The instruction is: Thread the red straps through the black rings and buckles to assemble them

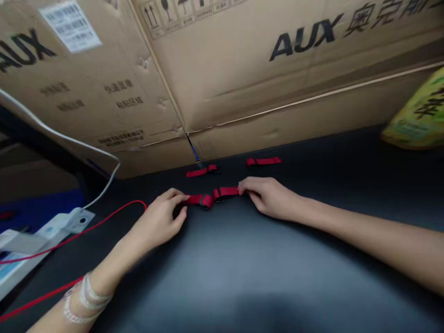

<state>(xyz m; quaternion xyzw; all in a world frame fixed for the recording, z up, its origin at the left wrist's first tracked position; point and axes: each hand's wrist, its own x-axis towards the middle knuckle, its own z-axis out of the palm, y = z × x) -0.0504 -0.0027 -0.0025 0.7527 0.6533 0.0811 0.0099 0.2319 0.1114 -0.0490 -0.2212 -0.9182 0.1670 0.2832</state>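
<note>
Two short red webbing straps with black buckles lie end to end on the dark tabletop between my hands. My left hand (157, 219) has its fingertips on the outer end of the left red strap (194, 199), holding it against the table, with the thumb a little apart. At the outer end of the right red strap (229, 191), my right hand (267, 196) pinches the webbing between thumb and fingers. The buckled ends meet in the middle. Just behind them lie two more pieces, a red buckled strap (201, 171) and another red strap (265, 161).
Large cardboard boxes (236, 83) stand along the table's (222, 268) back edge. A yellow bag (416, 115) is at the right. On the left are a white power strip (52, 233), a white cable (69, 138) and a red cord (104, 222).
</note>
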